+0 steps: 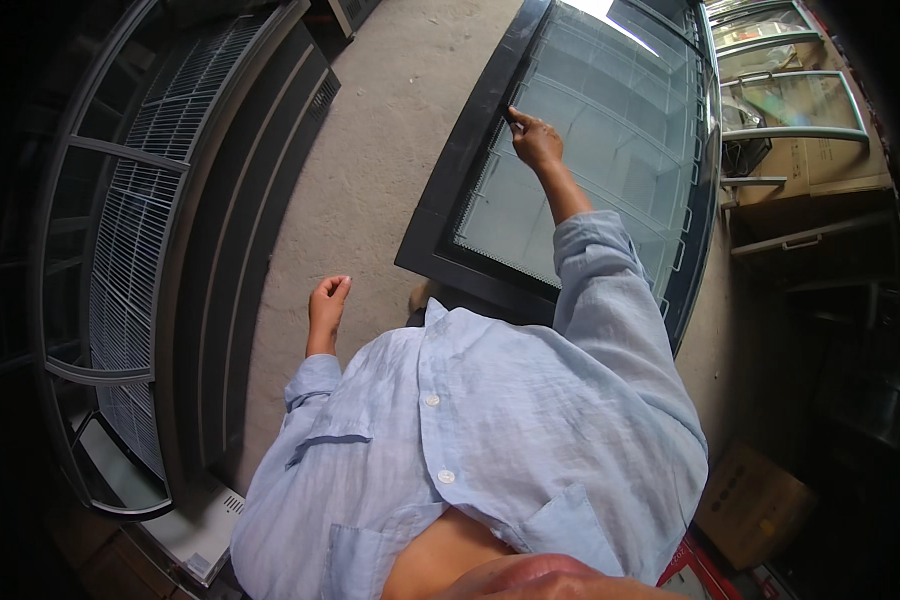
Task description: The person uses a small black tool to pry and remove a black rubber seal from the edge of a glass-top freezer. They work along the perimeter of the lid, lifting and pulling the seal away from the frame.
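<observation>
My right hand (536,143) reaches out over a large display fridge (590,150) with a glass front and a dark frame. Its index finger is stretched out to the inner edge of the black frame (475,130), and the other fingers are partly curled. Nothing shows in that hand. Through the glass, wire shelves and a pale interior are visible. Hanging at my left side above the floor, my left hand (327,305) has its fingers curled in and the thumb against them. It touches nothing, and I see nothing in it.
To the left stands another dark refrigerated cabinet (240,220) with white wire racks (135,250). Concrete floor (370,130) runs between the two units. On the right are glass-doored frames (795,105) and cardboard (820,165). A cardboard box (750,505) lies at lower right.
</observation>
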{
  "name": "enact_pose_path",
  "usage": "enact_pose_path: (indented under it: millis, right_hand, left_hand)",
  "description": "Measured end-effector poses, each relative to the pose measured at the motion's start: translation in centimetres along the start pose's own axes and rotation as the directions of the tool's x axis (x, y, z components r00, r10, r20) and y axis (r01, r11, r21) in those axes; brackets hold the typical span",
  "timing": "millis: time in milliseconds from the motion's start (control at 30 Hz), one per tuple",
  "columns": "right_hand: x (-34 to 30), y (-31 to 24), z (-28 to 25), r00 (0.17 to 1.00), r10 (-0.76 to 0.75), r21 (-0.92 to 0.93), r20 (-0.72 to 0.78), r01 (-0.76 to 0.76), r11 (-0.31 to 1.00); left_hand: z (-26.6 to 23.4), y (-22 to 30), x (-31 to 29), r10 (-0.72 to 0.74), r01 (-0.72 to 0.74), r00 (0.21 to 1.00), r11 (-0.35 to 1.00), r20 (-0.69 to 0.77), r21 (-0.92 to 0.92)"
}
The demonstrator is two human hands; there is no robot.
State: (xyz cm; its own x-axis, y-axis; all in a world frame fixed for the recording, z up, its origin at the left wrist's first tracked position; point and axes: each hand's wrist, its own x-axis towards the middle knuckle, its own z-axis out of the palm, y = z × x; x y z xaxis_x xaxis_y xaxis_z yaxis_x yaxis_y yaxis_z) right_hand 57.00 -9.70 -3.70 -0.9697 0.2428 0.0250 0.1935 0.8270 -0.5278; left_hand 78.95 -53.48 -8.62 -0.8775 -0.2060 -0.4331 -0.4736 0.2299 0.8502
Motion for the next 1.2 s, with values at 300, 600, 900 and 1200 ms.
enact_pose_path:
  millis: [300,600,900,1200]
  right_hand:
    - [-0.5,-0.5,-0.5,0.999,0.038,0.017,-0.022,-0.038,0.999]
    - [-0.1,-0.1,0.1,0.997,0.015,0.03,-0.071,-0.013,0.999]
    - [-0.3,0.2,0.3,0.997,0.015,0.04,-0.072,-0.012,0.999]
    - [-2.0,0.5,0.5,0.988,-0.09,0.041,-0.127,0.096,0.995]
  left_hand:
    - [0.3,0.7,-1.2,-0.008,0.007,1.0,1.0,-0.014,-0.028]
    - [0.1,0.6,-0.6,0.014,-0.014,1.0,1.0,-0.016,-0.017]
    - [-0.1,0.1,-0.5,0.013,-0.013,0.999,1.0,-0.036,0.002]
    - [-0.1,0.3,-0.5,-0.004,0.003,1.0,1.0,-0.028,-0.004]
